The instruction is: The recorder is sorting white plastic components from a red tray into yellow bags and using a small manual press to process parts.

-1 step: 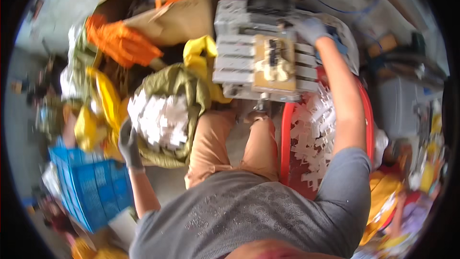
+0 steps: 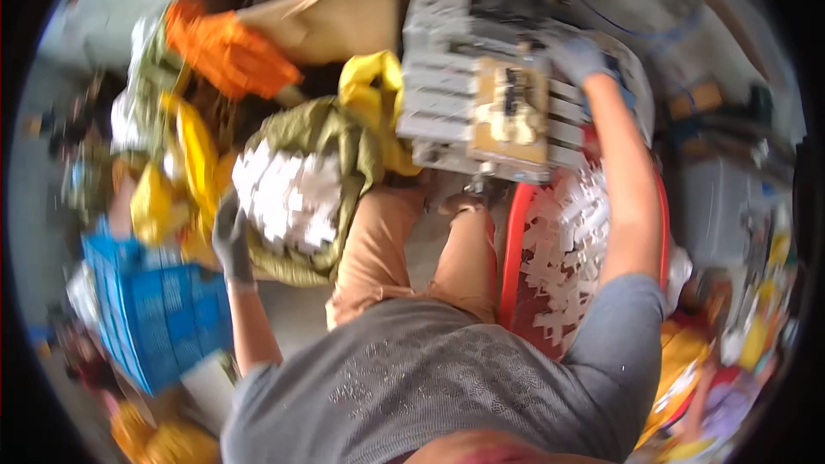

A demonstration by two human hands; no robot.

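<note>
My left hand point(image 2: 230, 241), in a grey glove, is at the left side of an olive sack point(image 2: 365, 150) filled with small flat white pieces point(image 2: 288, 198). Its fingers look stretched out along the sack's edge, and I see nothing held in them. My right hand point(image 2: 577, 58), also gloved, reaches to the far right corner of a grey slatted machine table point(image 2: 430, 90). Motion blur smears its fingers, so what they touch there is unclear. Mounted on the table is a tan board point(image 2: 533, 150) with a cream-coloured lumpy part and a dark piece on top.
A red tub point(image 2: 510, 266) of white pieces stands under my right arm. Behind the sack is a large cardboard box point(image 2: 344, 26) with orange cloth point(image 2: 228, 47) over its edge. A blue crate point(image 2: 159, 318) stands at left, yellow bags point(image 2: 198, 163) beside it. Another person's arm point(image 2: 700, 395) shows at lower right.
The whole view has shifted slightly, so the machine table appears farther right and higher. Both hands keep about the same places beside the sack and at the table's corner.
</note>
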